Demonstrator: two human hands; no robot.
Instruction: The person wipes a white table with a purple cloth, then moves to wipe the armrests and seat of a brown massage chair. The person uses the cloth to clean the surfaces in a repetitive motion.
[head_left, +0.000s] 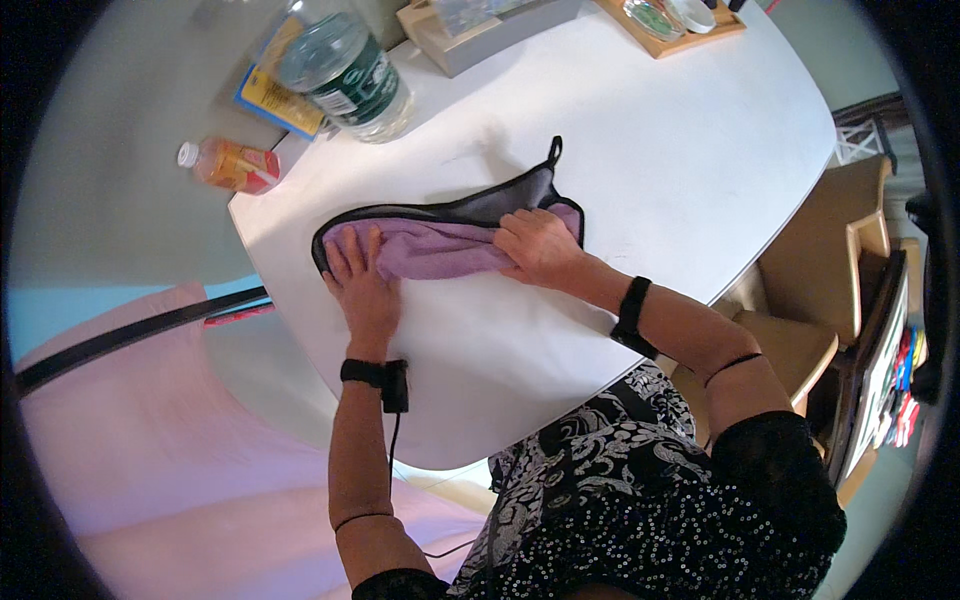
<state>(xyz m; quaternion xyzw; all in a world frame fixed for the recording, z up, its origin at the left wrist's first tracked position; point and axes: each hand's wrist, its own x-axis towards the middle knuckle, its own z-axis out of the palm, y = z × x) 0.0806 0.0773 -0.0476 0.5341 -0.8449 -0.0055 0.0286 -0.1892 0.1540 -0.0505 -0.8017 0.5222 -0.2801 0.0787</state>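
Observation:
A purple and grey cleaning cloth (442, 251) with black edging lies on the white table (675, 150), partly folded over and wrinkled. Its grey side (517, 196) shows along the far edge, and a black hanging loop (556, 150) sticks up at the far right corner. My left hand (364, 289) rests flat on the cloth's left end, fingers spread. Towards the right end, the curled fingers of my right hand (541, 247) grip the purple side; the fingertips and the fabric under them are hidden.
Along the table's back stand a large water bottle (367, 90), a small drink bottle (236, 165), a yellow and blue packet (281, 97) and a grey box (487, 45). A wooden tray (660, 45) holds small dishes. Brown chairs (817, 247) are at right, a pink curtain (135, 405) at left.

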